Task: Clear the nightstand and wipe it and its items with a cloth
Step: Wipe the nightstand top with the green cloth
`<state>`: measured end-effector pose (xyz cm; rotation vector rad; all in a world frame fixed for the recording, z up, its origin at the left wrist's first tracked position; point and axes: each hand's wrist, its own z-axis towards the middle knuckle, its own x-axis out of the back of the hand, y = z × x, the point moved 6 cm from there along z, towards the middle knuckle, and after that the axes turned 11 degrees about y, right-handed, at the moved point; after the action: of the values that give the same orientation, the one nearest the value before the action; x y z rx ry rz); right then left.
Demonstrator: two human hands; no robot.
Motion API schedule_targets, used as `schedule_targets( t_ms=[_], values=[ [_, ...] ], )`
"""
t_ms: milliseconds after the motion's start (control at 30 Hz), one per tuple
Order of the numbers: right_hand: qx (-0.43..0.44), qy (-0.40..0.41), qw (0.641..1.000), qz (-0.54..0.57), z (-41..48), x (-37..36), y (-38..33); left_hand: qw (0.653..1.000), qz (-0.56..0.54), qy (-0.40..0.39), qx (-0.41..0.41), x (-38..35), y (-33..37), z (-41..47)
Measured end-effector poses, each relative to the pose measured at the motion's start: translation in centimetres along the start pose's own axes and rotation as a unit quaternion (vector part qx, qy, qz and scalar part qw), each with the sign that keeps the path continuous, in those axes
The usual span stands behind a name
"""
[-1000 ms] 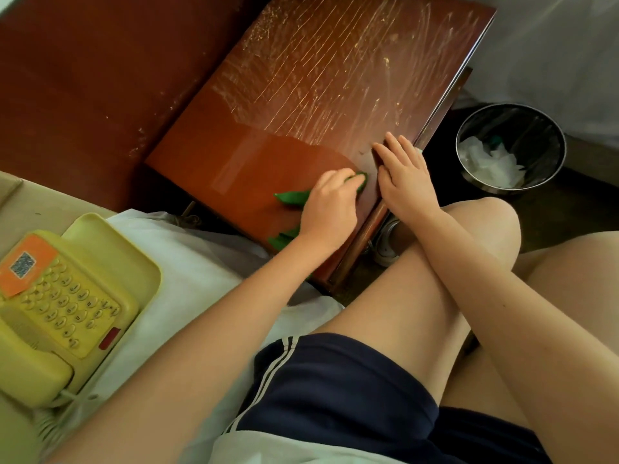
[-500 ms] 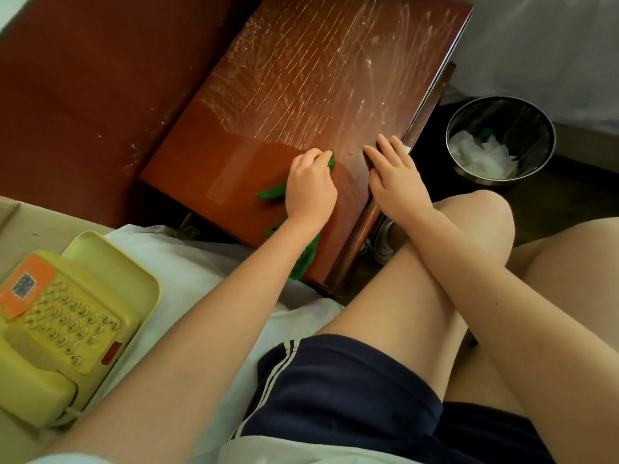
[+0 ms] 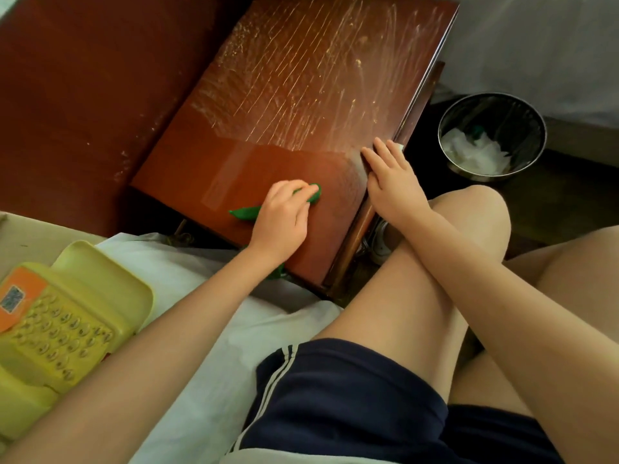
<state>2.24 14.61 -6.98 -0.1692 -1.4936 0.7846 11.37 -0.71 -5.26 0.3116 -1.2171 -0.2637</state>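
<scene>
The reddish-brown nightstand (image 3: 301, 95) has a bare top, smeared with pale wipe streaks over its far half and glossy nearer me. My left hand (image 3: 283, 219) presses a green cloth (image 3: 246, 212) onto the near part of the top, fingers curled over it; most of the cloth is hidden under the hand. My right hand (image 3: 392, 182) lies flat with straight fingers on the nightstand's right edge. A yellow telephone (image 3: 57, 326) sits on the bed at the lower left, beside my left forearm.
A dark round bin (image 3: 492, 135) with a clear liner and white tissue stands on the floor right of the nightstand. The brown headboard (image 3: 83, 95) rises at the left. White bedding (image 3: 187, 296) lies under my arm. My bare knees fill the lower right.
My left hand has slid the green cloth back toward me and slightly left across the glossy near part of the top. My right hand has stayed on the right edge.
</scene>
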Motion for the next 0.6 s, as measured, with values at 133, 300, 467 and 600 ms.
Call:
schedule_targets(
  t_ms=[133,300,467,600],
  values=[
    [-0.009,0.016,1.000,-0.004,-0.1,0.6,-0.3,0.986,0.007,0.064,0.156,-1.7,0.7,4.9],
    [-0.003,-0.005,1.000,0.007,-0.6,0.8,0.0,0.996,-0.025,0.025,0.080,-3.9,5.1,5.9],
    [-0.015,-0.034,0.999,0.020,-1.1,0.8,1.0,0.997,-0.044,-0.033,-0.053,-1.9,5.3,0.3],
    [-0.023,-0.044,0.999,0.022,-1.4,0.9,1.0,0.998,-0.036,-0.029,-0.037,-0.4,2.5,-1.4]
  ],
)
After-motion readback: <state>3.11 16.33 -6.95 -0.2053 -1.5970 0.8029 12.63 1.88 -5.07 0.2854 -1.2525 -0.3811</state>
